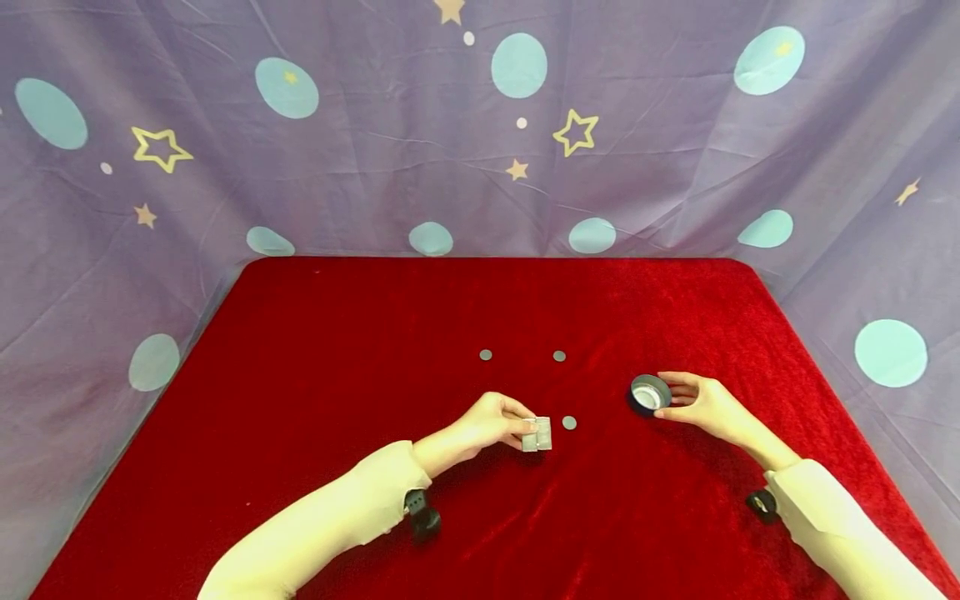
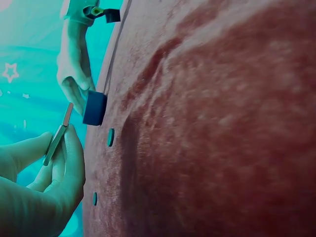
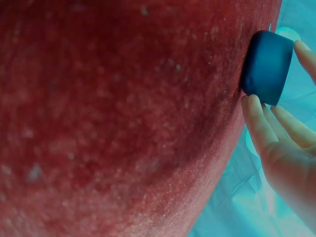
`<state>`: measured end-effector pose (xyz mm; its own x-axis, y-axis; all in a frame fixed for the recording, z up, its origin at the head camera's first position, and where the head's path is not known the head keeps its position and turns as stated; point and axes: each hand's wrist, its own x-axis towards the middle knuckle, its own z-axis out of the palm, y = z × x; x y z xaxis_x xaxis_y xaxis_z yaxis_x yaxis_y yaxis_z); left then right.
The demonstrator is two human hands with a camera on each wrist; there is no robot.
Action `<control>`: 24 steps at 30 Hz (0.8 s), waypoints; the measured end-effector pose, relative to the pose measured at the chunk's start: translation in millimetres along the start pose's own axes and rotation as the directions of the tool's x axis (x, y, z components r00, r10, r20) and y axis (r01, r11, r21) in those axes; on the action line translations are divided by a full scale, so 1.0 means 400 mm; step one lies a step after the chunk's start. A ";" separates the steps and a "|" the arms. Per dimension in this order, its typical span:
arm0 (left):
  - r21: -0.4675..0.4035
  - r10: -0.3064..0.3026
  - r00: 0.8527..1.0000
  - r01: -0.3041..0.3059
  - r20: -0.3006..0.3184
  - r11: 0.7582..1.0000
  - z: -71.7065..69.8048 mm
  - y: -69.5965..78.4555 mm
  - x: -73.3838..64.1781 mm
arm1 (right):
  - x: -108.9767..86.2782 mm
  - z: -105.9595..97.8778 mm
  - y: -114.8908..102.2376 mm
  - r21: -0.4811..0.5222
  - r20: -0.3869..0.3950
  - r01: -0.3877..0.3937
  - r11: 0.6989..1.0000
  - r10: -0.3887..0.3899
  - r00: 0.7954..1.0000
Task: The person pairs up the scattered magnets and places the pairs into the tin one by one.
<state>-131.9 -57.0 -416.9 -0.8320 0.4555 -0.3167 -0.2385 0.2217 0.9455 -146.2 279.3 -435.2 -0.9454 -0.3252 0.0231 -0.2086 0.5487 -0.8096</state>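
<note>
Head view: pinches pale two-part plate (image 1: 543, 434) between thumb and fingers of left hand (image 1: 483, 422), just left of near grey disc (image 1: 570, 422); grips dark round cup (image 1: 647, 395) in right hand (image 1: 702, 407), farther from that disc, rightward on red cloth (image 1: 360, 333).

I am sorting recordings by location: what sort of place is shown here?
Probably an indoor tabletop filming setup: a velvety red cloth is spread out, and purple curtains printed with stars and blue ovals hang behind and on both sides.
</note>
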 end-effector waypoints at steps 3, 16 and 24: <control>-0.031 0.003 1.000 -0.003 -0.002 1.000 0.001 0.007 0.017 | 0.001 0.001 -0.002 0.006 0.000 0.003 1.000 -0.003 1.000; -0.117 -0.003 0.999 -0.004 -0.052 0.993 0.018 0.040 0.082 | 0.000 -0.004 -0.005 0.013 0.005 -0.020 1.000 0.020 1.000; -0.184 -0.021 0.996 0.006 -0.081 0.983 0.036 0.056 0.121 | 0.002 -0.002 0.003 -0.019 -0.011 -0.022 1.000 0.022 1.000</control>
<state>-170.4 -17.6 -412.1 -0.8644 0.3794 -0.3298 -0.3319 0.0620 0.9413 -147.3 280.3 -435.8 -0.9524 -0.3046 0.0114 -0.1920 0.5706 -0.7985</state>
